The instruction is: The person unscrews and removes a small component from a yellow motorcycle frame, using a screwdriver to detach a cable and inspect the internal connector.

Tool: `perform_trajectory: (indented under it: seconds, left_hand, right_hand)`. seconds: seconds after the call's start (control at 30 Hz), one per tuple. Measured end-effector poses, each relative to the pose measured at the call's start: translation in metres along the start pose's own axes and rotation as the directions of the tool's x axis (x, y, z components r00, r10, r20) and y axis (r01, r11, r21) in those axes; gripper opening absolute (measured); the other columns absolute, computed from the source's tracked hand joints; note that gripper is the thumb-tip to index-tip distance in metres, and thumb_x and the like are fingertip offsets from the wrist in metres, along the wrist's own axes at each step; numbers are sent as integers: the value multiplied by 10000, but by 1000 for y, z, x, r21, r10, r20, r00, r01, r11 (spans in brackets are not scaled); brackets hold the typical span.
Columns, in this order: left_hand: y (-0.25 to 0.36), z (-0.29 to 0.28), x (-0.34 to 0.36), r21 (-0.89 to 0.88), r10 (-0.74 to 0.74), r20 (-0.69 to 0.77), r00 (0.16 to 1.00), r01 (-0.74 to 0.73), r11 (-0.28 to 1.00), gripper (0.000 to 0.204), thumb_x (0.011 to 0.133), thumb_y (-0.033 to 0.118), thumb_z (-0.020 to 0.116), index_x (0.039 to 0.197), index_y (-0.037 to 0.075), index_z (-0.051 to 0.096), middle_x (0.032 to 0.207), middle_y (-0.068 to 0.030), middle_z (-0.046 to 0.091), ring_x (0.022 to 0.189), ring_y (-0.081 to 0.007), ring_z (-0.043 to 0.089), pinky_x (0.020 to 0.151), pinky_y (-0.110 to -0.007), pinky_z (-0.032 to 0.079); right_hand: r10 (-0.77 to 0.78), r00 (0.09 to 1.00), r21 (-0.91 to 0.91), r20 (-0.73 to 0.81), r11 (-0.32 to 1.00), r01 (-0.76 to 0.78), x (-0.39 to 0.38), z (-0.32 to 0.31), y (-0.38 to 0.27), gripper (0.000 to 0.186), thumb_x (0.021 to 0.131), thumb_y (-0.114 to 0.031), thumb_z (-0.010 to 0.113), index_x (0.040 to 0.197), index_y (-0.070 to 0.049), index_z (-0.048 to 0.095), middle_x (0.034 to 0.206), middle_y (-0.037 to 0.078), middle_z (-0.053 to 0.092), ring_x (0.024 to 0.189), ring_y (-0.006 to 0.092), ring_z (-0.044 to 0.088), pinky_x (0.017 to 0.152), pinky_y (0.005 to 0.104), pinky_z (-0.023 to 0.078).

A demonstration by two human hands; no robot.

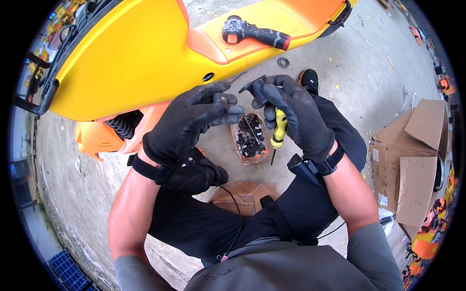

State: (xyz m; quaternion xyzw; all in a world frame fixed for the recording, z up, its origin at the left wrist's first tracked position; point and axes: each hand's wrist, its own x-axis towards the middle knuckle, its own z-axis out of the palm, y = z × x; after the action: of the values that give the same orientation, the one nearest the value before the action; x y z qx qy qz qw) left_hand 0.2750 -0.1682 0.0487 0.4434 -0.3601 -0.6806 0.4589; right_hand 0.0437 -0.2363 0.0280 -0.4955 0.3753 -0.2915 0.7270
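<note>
A: What does the right hand [301, 114] have?
B: Its gloved thumb and fingers are closed on a dark part [256, 88] that juts out toward the other hand. Its lower fingers also wrap a yellow screwdriver [279, 129], whose shaft points down.
A: And the left hand [187, 121]?
B: It faces the right one across a narrow gap, thumb and fingers curved close together. Something small may sit between them, but whether they grip it cannot be told.
A: Where is the dark part, exactly?
B: Raised between the two hands, nearer the right, at the fingertips.
A: What is below?
B: An open tray [266, 156] of small, mostly black pieces, on the concrete floor [335, 72]. Closer to the person, a cardboard box [245, 194] lies between the legs.
A: Farther out?
B: A yellow and orange scooter [126, 58] stands ahead, with a cordless power tool [252, 35] lying on its footboard. A toothed ring [283, 62] rests on the floor near it. Off to the right is a larger open carton [412, 184].
</note>
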Motion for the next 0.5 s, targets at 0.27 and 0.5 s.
perform_trajectory:
  seconds: [0.27,0.5]
  left_hand:
    - [3,2,1,-6,-31,-12,999,31,999,469,1025,184,560,1410,-68,466,1288,-172,604,1109,-264,664,935,-336,559]
    - [-8,-10,0,-98,68,63,996,-62,993,442,1057,193,479,1413,-68,464,1282,-186,614,1100,-264,668,926,-339,562]
  right_hand:
    - [-110,992,-63,65,991,114,-6,4,-5,494,1022,-311,573,1411,-30,457,945,81,663,741,72,590,649,228,505]
    - [-41,997,-4,64,999,42,-4,6,-6,433,1039,-296,538,1376,-32,470,928,39,647,691,48,552,630,217,491]
